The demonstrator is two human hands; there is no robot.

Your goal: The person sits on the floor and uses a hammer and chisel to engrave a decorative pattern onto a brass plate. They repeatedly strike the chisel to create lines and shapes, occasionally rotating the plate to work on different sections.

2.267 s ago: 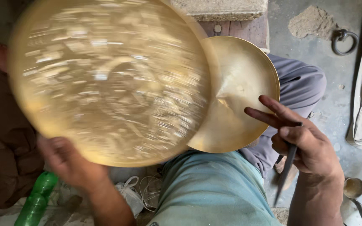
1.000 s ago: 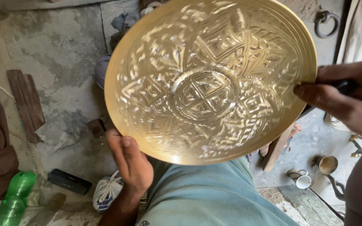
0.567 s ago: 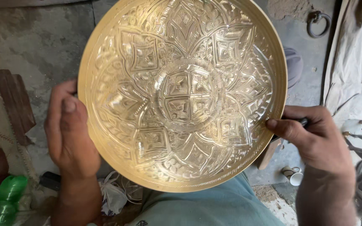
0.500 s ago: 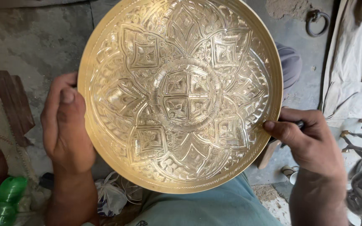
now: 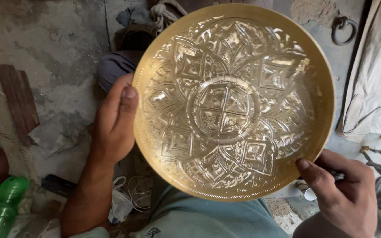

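Two hands on the engraved brass plate (image 5: pixel 233 101), held up over your lap, face toward you. Your left hand (image 5: pixel 113 121) grips the left rim, thumb on the face, fingers behind. Your right hand (image 5: pixel 342 194) pinches the near-right rim with the thumb while clenched around a thin dark tool (image 5: pixel 338 176), mostly hidden. Hold by the rim only, keep thumbs off the pattern, keep the tool tip away from the metal. Green bottle (image 5: pixel 3 205) lies on the floor, near left.

Bare floor (image 5: pixel 45 39) left of plate (image 5: pixel 234 101)
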